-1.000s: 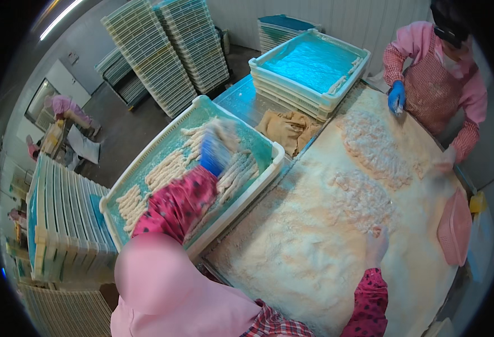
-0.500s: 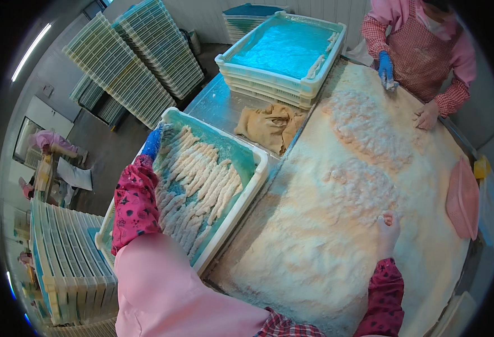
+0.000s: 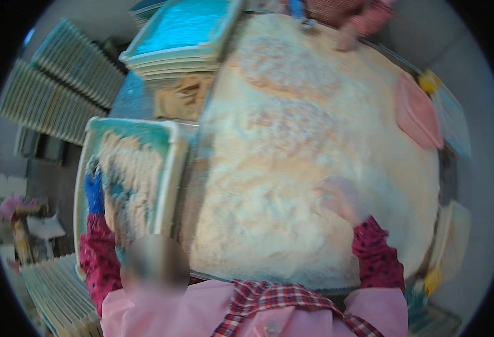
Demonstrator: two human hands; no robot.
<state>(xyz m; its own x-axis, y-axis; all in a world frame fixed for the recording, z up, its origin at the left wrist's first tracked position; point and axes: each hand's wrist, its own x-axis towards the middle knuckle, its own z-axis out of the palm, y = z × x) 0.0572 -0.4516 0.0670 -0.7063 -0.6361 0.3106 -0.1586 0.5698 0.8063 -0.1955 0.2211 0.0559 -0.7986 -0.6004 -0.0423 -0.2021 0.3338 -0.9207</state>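
My left hand, in a blue glove with whitened fingertips, is at the left inner side of a white tray lined with green-blue sheet. Rows of pale, powder-coated strips lie in that tray beside the hand. Blur hides whether its fingers hold anything. Over a broad bed of white powder, my right hand is whitish and smeared by motion, fingers toward the left. Beyond it, a heap of coated pieces rests on the powder, with a second heap farther off.
Stacked trays with a bright blue lining stand at the far left, a tan cloth in front of them. A pink basket sits at the right edge. Across the table is a co-worker's hand. More tray stacks rise from the floor.
The view has turned and shifted, so the table appears farther left. My left hand has come from the tray's far corner nearer along its left side. My right hand has drawn back from the nearer heap.
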